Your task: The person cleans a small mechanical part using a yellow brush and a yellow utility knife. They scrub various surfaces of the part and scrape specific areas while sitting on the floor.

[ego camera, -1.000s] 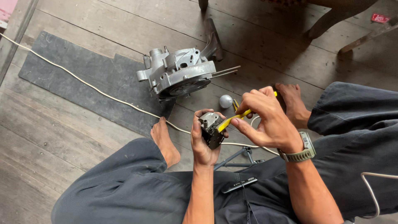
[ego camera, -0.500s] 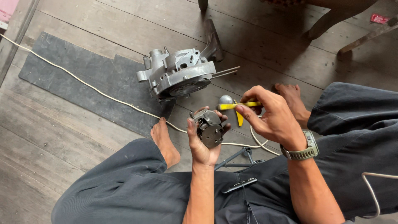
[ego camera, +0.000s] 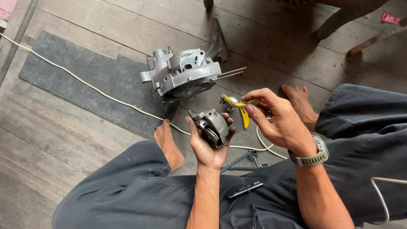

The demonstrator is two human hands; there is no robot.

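Small grey metal part (ego camera: 213, 127) sits in my left hand (ego camera: 207, 146) — rounded, dull, a dark round face turned toward me, fingers curled up around it, held over my lap. My right hand (ego camera: 277, 123) pinches a yellow-handled wire brush (ego camera: 237, 106) between thumb and fingers, bristles pointing left, just beside the part but not touching it. Beyond, on the plank floor (ego camera: 85, 169), a larger grey engine casing (ego camera: 182, 74) rests at the edge of a dark mat (ego camera: 72, 80). A white cord (ego camera: 85, 85) crosses the mat, passing my bare foot (ego camera: 167, 144).
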